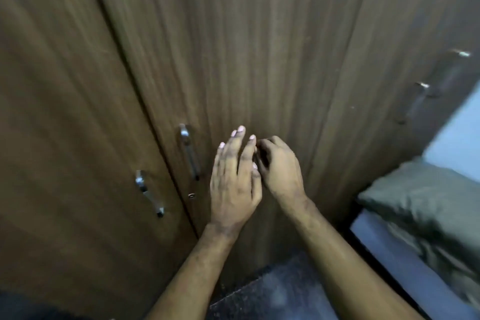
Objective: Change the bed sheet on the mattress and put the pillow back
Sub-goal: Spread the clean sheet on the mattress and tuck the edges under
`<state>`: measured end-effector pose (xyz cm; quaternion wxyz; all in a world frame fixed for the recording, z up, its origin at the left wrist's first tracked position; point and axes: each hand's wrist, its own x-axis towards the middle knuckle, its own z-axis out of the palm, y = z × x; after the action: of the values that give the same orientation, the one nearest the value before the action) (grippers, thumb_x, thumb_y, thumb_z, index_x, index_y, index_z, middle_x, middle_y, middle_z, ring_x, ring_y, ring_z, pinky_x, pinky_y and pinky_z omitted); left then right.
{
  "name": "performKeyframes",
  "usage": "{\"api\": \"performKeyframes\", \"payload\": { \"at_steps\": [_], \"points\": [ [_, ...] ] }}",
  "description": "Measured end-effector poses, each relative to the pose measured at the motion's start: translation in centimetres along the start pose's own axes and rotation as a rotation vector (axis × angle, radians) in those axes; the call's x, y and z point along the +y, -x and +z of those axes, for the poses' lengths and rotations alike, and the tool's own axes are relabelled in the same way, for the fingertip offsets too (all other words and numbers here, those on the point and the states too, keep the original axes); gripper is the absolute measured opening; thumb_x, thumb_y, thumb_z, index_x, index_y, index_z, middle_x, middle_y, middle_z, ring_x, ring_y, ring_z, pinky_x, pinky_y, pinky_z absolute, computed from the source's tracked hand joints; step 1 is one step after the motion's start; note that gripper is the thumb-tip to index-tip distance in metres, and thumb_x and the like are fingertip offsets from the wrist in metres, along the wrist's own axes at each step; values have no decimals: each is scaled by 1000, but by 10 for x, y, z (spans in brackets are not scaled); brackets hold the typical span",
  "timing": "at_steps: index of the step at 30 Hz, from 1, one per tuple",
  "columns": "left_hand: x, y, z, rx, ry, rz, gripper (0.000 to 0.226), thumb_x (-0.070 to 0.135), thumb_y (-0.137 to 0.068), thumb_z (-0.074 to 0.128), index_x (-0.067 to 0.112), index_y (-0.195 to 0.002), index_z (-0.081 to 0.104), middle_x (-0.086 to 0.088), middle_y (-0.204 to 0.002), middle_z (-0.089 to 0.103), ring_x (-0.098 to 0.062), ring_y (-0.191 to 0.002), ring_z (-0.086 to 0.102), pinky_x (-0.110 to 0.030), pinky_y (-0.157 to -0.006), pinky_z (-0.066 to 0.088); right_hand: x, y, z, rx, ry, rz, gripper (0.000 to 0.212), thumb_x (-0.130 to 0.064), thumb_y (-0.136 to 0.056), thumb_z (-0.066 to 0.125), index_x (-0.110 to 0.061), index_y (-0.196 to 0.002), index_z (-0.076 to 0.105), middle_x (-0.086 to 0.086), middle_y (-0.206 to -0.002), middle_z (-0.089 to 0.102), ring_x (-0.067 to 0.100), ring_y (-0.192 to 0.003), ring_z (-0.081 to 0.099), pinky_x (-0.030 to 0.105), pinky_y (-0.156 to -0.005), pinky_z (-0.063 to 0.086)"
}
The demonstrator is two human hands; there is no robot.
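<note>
Both hands at the wardrobe, pillow (pixel 426 205) behind on the bed.
Left hand (pixel 233 179) spread flat, right hand (pixel 279 166) curled (on something? too blurred). Miss the handle (pixel 189 153) and the door stays shut.

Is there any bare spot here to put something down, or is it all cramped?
Bare dark floor lies between the wardrobe doors and the bed's edge. The bed holds a grey pillow. Both hands, left and right, crowd the door front.

Closed wardrobe doors (pixel 259 47) directly ahead, protruding metal handles (pixel 190 153) left, pillow (pixel 426 202) crowding the right.
</note>
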<state>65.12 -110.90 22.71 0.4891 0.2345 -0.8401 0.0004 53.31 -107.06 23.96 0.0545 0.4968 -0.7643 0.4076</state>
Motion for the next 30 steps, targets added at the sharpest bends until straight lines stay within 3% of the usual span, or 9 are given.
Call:
{"api": "performKeyframes", "payload": {
  "at_steps": [7, 13, 20, 24, 28, 30],
  "points": [
    [73, 39, 45, -290, 520, 91, 43, 6, -91, 63, 8, -133, 60, -10, -145, 53, -28, -133, 53, -49, -105, 44, 49, 106, -84, 226, 165, 399, 22, -27, -97, 59, -18, -113, 71, 2, -104, 61, 23, -99, 63, 38, -86, 52],
    [211, 106, 43, -595, 816, 397, 50, 17, -90, 58, 7, -139, 56, -10, -146, 54, -25, -136, 49, -43, -112, 40, 59, 256, -181, 462, 361, 782, 17, -23, -94, 63, -18, -106, 73, 4, -99, 61, 23, -92, 63, 43, -82, 53],
    [374, 182, -11, -746, 1075, 756, 52, 18, -89, 58, 7, -139, 52, -11, -141, 56, -28, -130, 53, -46, -109, 43, 30, 419, -286, 763, 406, 1058, 19, -19, -93, 64, -19, -110, 73, 4, -105, 63, 19, -98, 64, 35, -89, 51],
    [449, 255, -45, -862, 1153, 944, 52, 14, -88, 66, 5, -137, 53, -11, -134, 59, -29, -122, 57, -45, -103, 47, 11, 528, -308, 914, 391, 1256, 21, -25, -98, 62, -22, -117, 71, -1, -116, 61, 14, -101, 63, 33, -92, 51],
    [507, 332, -91, -913, 1062, 1280, 60, 20, -89, 67, 5, -144, 47, -12, -142, 55, -27, -130, 53, -43, -109, 41, -12, 635, -313, 1044, 347, 1442, 27, -31, -97, 63, -21, -121, 68, 2, -119, 64, 14, -97, 67, 39, -93, 55],
    [524, 367, -111, -964, 1063, 1387, 63, 22, -91, 66, 6, -148, 44, -12, -144, 54, -27, -132, 51, -43, -110, 39, -30, 679, -312, 1145, 345, 1527, 29, -32, -97, 63, -20, -123, 67, 3, -119, 67, 13, -97, 68, 36, -92, 56]
  ]
}}
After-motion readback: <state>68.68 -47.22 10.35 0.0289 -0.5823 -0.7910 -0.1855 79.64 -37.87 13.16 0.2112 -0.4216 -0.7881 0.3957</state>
